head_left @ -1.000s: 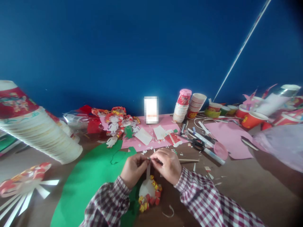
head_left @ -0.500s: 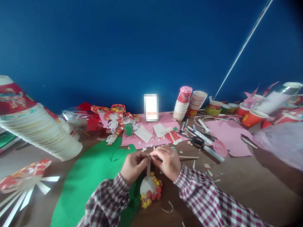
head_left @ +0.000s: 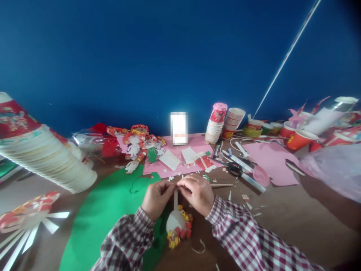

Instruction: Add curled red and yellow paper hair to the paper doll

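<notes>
Between my hands is the far end of a white paper strip (head_left: 175, 199), pinched by the fingers of my left hand (head_left: 156, 197) and my right hand (head_left: 199, 192). The strip belongs to a cut paper-cup piece (head_left: 175, 222), whose pale round base faces up. Red and yellow curled strips (head_left: 184, 229) edge its near and right sides. My fingertips meet and hide the strip's end. Green paper (head_left: 93, 222) lies under and beside my left forearm. A thin wooden stick (head_left: 222, 185) lies just beyond my right hand.
Stacked paper cups (head_left: 67, 158) lean in at left, above a cut cup with spread strips (head_left: 31, 214). Paper figures (head_left: 134, 145) lie on pink paper. Scissors (head_left: 235, 169), pens and paper scraps are at right; more cup stacks (head_left: 216, 126) stand by the blue wall (head_left: 126, 56).
The whole view has shifted slightly. My fingers have closed a little further together over the strip's end, which showed between them before. The cup piece stays in place.
</notes>
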Demonstrator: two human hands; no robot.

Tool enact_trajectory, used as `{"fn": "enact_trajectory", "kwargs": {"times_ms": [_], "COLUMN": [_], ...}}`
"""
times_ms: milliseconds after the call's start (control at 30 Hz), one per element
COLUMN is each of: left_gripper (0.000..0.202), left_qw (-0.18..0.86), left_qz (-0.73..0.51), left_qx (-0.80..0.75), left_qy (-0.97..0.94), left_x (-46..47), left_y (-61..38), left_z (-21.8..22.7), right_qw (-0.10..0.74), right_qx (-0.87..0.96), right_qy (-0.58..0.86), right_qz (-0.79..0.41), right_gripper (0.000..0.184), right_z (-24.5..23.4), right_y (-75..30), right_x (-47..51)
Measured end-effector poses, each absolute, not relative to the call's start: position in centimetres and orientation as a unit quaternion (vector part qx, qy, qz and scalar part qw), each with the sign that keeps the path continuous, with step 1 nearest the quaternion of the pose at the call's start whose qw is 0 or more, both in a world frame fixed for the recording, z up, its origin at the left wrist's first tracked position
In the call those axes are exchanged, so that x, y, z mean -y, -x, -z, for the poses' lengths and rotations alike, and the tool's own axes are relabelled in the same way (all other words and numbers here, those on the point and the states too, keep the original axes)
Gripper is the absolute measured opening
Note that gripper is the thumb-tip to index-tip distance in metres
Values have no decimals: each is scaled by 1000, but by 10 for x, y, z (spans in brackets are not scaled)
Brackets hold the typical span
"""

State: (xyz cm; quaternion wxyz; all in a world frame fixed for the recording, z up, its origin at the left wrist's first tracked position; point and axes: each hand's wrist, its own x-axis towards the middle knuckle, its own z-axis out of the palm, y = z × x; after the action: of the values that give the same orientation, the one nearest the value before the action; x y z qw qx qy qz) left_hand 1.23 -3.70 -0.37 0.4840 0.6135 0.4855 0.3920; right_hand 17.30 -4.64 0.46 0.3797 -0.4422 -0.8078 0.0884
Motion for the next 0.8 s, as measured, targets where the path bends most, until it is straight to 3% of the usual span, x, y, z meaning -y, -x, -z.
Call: {"fn": "enact_trajectory", "kwargs": {"times_ms": [800], "left_gripper": [23], "left_qw": [504], "left_qz": [-390], "left_qx": [-487], "left_qy": [-597], "left_x": [35], "left_y": [-10], "left_z": [12], "right_qw": [370], "right_qx": [808], "right_qy": [449], "right_qz": [-93], "right_gripper": [13], "right_z": [-3], "right_y": [-173], "right_x": [45]}}
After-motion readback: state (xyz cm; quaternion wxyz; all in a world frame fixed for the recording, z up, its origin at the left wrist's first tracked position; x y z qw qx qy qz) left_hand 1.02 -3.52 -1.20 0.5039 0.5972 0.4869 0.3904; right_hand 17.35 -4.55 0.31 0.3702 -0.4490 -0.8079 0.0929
